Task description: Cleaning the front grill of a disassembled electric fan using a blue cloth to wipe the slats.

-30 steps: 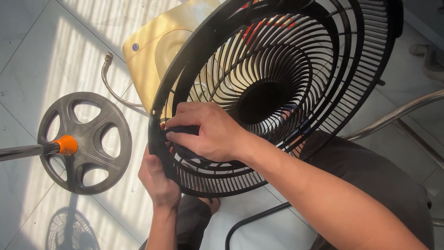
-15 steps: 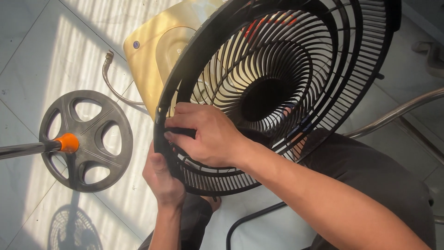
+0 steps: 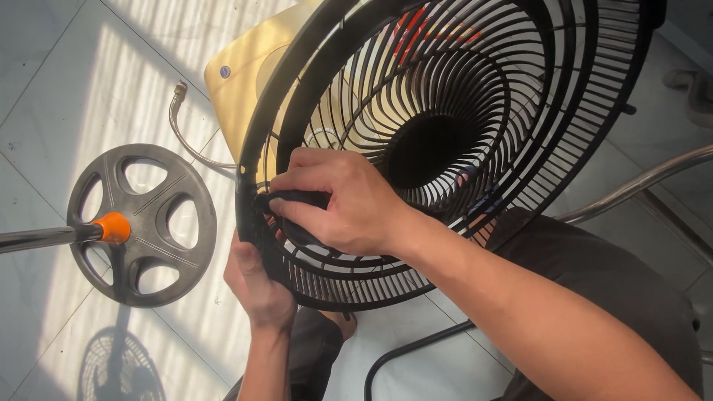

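A big round black fan grille (image 3: 475, 96) with curved ribs fills the upper middle of the view, tilted toward me. My left hand (image 3: 256, 286) grips its lower left rim from underneath, thumb on the outer edge. Over the same stretch of rim, my right hand (image 3: 338, 200) is closed on a short black tool handle (image 3: 293, 199) whose tip meets the rim. Orange fan blades (image 3: 416, 30) show through the ribs near the top.
A dark round fan base (image 3: 145, 226) with an orange collar and a metal pole (image 3: 33, 239) lies on the tiled floor at left. A yellow square panel (image 3: 241, 82) and a braided hose (image 3: 182, 122) lie behind the grille. A metal tube runs at right; a black cable crosses below.
The grille has shifted slightly up and right and tilted a little. Both hands stay at the lower left rim; my right hand has moved a bit upward along it.
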